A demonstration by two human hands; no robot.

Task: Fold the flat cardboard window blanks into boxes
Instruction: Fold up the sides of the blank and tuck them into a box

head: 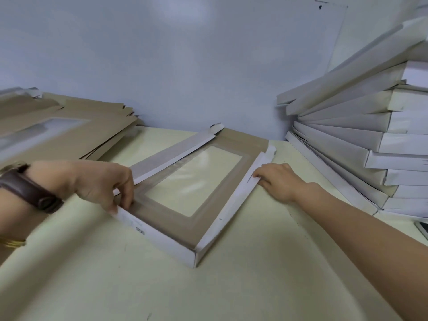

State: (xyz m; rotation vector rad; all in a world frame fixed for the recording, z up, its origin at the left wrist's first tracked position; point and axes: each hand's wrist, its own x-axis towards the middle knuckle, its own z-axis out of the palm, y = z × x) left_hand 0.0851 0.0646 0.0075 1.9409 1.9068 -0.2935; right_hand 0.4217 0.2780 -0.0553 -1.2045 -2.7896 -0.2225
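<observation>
You are working a half-folded window blank (185, 230) in the middle of the tabletop (231, 286), brown side up, its near and side walls already standing. Your left hand (99, 181), a brown-strapped watch (30, 188) on its wrist, is pinching the blank's near-left corner between thumb and fingers. Your right hand (278, 181) is pressing relaxed fingers onto the right wall. A stack of flat blanks (69, 126) is lying at the back-left corner; folded white boxes (370, 135) are piling along the right edge.

The only print is a short dark mark on the white near wall of the half-folded box (170, 224), close to its left corner. It is too small and blurred to read.
</observation>
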